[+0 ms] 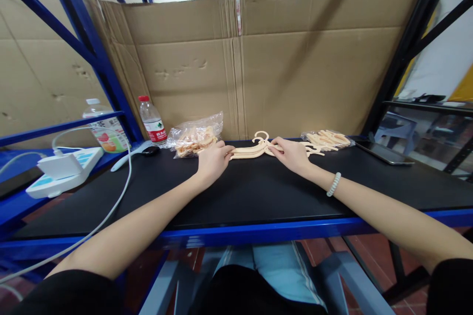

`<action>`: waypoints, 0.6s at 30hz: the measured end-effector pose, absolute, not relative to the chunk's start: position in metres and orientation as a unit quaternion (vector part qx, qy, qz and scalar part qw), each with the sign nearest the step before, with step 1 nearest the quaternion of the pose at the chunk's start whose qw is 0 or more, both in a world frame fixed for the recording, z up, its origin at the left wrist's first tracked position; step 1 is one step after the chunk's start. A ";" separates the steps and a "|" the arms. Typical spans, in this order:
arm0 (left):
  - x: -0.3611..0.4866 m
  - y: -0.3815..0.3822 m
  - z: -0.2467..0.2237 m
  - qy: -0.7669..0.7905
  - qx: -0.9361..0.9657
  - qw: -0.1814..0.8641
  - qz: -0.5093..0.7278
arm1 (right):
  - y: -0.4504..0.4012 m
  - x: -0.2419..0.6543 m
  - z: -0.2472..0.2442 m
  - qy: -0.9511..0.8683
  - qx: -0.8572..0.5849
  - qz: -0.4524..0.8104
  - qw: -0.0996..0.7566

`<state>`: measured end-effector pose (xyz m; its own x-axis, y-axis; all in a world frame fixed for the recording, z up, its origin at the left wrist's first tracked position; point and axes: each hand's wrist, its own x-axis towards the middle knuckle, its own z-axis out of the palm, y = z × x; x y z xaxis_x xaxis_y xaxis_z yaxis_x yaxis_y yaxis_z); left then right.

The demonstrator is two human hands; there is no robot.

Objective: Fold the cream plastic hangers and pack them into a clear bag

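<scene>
Cream-coloured hangers lie together near the back of the black table, their hooks pointing away. The fingers of my left hand are closed on the left end of these hangers. My right hand, with a beaded bracelet on the wrist, pinches them just right of the hooks. More cream pieces extend past my right hand, next to a clear bag of similar long pieces. Behind my left hand sits another clear plastic bag with cream parts inside.
A red-capped bottle, a larger bottle and a white power strip stand at the left. A white cable hangs across the table's left side. A dark tablet lies at the right. Cardboard walls the back.
</scene>
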<state>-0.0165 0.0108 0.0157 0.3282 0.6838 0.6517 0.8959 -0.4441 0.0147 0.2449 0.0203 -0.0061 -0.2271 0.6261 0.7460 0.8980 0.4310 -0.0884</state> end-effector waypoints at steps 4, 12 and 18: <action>-0.018 0.014 0.014 -0.484 -0.798 0.159 -0.323 | 0.019 0.243 -0.006 -0.759 -0.491 -0.189 0.384; -0.015 0.017 0.012 -0.429 -0.800 0.085 -0.411 | 0.017 0.243 -0.006 -0.766 -0.472 -0.180 0.397; -0.006 0.014 0.009 -0.408 -0.776 -0.133 -0.462 | 0.011 0.237 -0.005 -0.798 -0.426 -0.178 0.387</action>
